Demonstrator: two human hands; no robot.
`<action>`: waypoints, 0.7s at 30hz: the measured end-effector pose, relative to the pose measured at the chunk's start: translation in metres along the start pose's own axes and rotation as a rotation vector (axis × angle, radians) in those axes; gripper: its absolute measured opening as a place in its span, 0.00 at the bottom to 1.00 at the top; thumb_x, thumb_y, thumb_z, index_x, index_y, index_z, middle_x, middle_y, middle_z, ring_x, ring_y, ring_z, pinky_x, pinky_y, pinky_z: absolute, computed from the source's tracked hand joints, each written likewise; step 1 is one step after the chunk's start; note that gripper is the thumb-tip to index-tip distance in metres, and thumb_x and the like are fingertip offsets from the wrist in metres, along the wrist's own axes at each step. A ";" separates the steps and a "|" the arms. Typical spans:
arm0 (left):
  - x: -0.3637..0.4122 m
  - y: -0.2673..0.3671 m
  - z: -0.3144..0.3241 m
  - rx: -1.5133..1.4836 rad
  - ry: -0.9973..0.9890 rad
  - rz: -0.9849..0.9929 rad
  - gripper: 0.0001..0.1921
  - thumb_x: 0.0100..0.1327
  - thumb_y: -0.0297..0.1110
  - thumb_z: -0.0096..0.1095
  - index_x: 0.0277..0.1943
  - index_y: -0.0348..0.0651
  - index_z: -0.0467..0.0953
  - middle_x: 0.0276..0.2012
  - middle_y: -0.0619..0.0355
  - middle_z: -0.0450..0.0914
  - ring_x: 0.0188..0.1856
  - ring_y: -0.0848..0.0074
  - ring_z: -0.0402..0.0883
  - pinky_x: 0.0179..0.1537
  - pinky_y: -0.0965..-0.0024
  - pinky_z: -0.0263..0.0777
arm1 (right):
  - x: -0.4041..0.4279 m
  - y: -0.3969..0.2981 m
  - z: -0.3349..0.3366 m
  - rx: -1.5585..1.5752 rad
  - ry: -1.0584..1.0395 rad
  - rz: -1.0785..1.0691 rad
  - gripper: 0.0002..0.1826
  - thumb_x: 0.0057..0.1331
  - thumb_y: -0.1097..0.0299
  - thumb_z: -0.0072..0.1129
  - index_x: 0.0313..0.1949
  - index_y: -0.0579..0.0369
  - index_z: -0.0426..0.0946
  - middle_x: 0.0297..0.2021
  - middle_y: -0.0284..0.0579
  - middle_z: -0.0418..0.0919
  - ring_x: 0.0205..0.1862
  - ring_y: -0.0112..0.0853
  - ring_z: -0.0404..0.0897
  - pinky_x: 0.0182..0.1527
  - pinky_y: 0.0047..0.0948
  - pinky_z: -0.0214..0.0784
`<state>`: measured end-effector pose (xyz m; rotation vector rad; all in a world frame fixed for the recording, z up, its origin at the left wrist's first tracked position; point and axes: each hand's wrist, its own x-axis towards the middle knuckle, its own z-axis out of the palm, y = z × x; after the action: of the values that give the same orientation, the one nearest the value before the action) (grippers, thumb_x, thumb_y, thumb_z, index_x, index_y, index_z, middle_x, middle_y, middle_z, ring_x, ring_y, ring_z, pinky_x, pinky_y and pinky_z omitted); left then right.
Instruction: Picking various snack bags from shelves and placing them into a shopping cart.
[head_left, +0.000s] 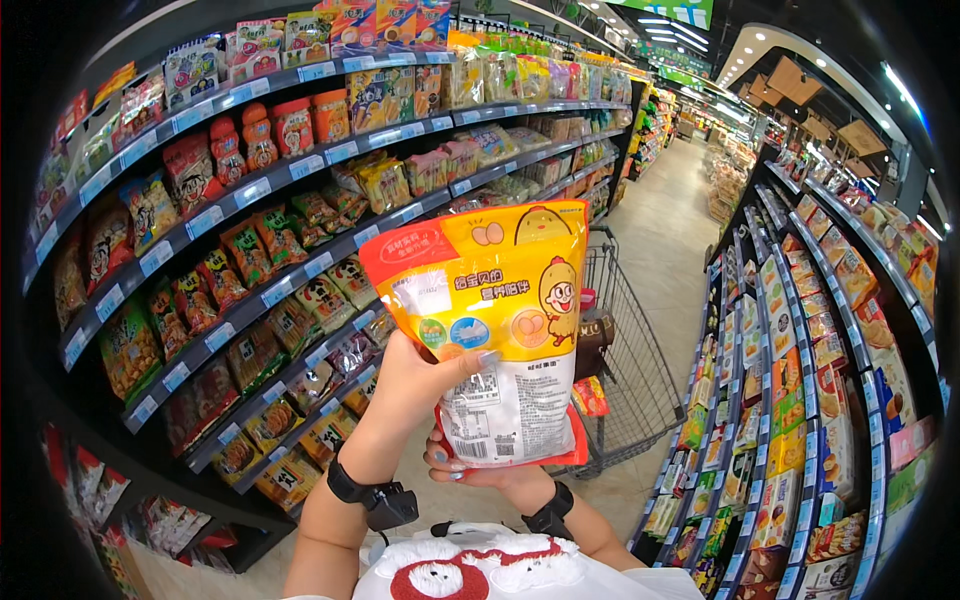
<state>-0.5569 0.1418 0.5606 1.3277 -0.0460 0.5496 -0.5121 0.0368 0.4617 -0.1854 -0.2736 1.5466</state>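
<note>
Upright in front of me is a yellow, red and white snack bag (525, 300), its back panel with small print and a barcode turned to face me. My left hand (427, 367) grips the bag's left side, its thumb across the front and its fingers hidden behind. My right hand (499, 480) holds the bag from below at its bottom edge, with fingertips showing near the lower left corner. Black bands with a small device are strapped on my wrists. Behind the bag stands a wire shopping cart (637, 382), partly covered by it.
On the left, long shelves (319, 266) carry packaged snacks and price tags. Another stocked shelf unit (802, 300) lines the right side. Inside the cart are a brown item (595, 339) and a red-and-yellow packet (591, 395). A tiled aisle (667, 187) runs ahead between the shelves.
</note>
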 end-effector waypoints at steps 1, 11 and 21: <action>0.000 -0.001 0.000 0.010 -0.007 0.001 0.20 0.48 0.25 0.66 0.44 0.31 0.70 0.40 0.53 0.77 0.39 0.76 0.77 0.41 0.73 0.72 | 0.001 -0.001 -0.004 -0.004 -0.005 -0.005 0.25 0.61 0.45 0.36 0.35 0.56 0.71 0.24 0.44 0.68 0.21 0.28 0.58 0.28 0.26 0.52; -0.007 -0.009 0.000 0.115 0.050 0.029 0.17 0.47 0.24 0.64 0.42 0.30 0.72 0.37 0.54 0.78 0.37 0.78 0.77 0.40 0.74 0.72 | -0.001 0.006 -0.029 0.073 -0.247 0.068 0.28 0.59 0.43 0.35 0.40 0.56 0.71 0.29 0.49 0.72 0.23 0.30 0.60 0.30 0.26 0.52; -0.008 -0.015 -0.001 0.222 0.085 0.071 0.18 0.46 0.27 0.66 0.41 0.31 0.72 0.36 0.53 0.79 0.36 0.78 0.78 0.39 0.74 0.71 | -0.003 0.007 -0.028 0.027 -0.113 0.074 0.25 0.61 0.45 0.36 0.35 0.54 0.72 0.22 0.42 0.68 0.19 0.25 0.58 0.28 0.24 0.49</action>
<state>-0.5584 0.1374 0.5442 1.5210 0.0389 0.6861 -0.5103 0.0357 0.4329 -0.0878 -0.3378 1.6359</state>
